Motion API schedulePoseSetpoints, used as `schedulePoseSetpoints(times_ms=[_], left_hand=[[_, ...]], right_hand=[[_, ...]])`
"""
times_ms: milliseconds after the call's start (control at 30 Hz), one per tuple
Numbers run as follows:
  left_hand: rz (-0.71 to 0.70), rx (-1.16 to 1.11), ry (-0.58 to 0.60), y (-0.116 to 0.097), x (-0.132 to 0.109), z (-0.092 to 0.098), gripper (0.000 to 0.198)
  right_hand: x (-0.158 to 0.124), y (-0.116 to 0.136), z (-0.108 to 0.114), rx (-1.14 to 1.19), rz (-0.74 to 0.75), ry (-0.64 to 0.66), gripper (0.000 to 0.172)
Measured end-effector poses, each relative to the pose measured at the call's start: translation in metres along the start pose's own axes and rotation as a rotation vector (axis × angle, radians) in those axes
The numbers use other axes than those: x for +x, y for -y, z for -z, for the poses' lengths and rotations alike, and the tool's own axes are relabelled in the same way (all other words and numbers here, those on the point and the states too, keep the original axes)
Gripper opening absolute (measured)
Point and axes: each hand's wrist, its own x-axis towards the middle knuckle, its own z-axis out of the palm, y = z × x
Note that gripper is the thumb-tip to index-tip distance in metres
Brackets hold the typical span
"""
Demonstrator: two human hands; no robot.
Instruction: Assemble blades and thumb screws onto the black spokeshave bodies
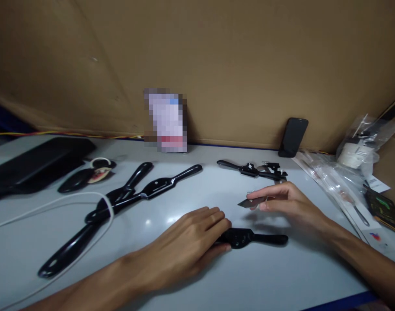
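Note:
My left hand [187,242] lies over one handle of a black two-handled spokeshave [249,238] on the white table [171,276], fingers curled around it. My right hand [286,203] hovers just above and behind that tool, pinching a small flat metal blade [249,202] between thumb and fingers. The blade points left, a little above the table.
Two more black spokeshaves [142,190] lie crossed at the left with a white cable [71,201] looped over them. Another spokeshave with loose parts [254,170] lies farther back. A phone [293,137] leans on the cardboard wall; plastic bags [343,181] sit right, a black case [35,162] left.

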Motion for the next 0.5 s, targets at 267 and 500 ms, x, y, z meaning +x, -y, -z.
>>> schedulePoseSetpoints(times_ms=[267,500], left_hand=[[-0.074,0.081,-0.057,0.000,0.001,-0.004,0.018],[-0.032,0.072,-0.058,-0.001,0.000,-0.005,0.021]], right_hand=[[0.007,-0.008,-0.011,0.067,0.037,-0.127,0.046],[0.010,-0.014,-0.028,0.025,-0.046,-0.128,0.025]])
